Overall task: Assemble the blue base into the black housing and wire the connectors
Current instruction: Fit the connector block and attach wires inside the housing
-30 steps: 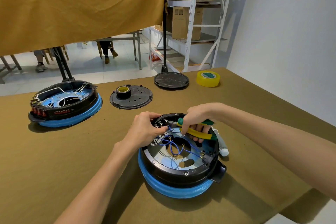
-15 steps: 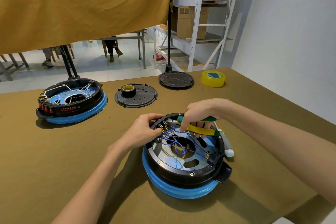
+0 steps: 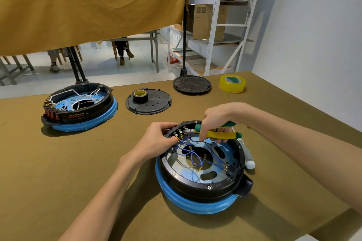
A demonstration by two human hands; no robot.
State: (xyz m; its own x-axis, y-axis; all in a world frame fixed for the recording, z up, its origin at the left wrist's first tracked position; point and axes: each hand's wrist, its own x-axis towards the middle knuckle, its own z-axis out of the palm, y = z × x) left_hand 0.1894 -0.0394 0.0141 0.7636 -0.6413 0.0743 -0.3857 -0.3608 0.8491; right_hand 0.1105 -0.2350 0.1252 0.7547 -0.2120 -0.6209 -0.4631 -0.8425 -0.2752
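The black housing [image 3: 203, 182] sat on the blue base [image 3: 195, 203] on the desk [image 3: 58, 162], near the person, open side up, so the first half of the task looked done. Round as it was, it had no real long axis; its black tab [image 3: 244, 187] pointed toward the near right. Blue wires [image 3: 195, 154] looped loosely across the inner plate.

At the far-left rim, the left hand [image 3: 156, 141] pinched a brass connector [image 3: 178, 139] against the terminals [image 3: 180, 132]. The right hand [image 3: 217, 121] was wrapped round yellow-and-green pliers [image 3: 217, 134], nose toward that same spot.

The likely trouble: the pliers could slip off the small connector and nip the left fingertips or a wire, since everything crowded together there. A hard pull might also drag the loose wires off their other ends.

A pale-handled tool [image 3: 247, 155] lay just beside the housing's right side.
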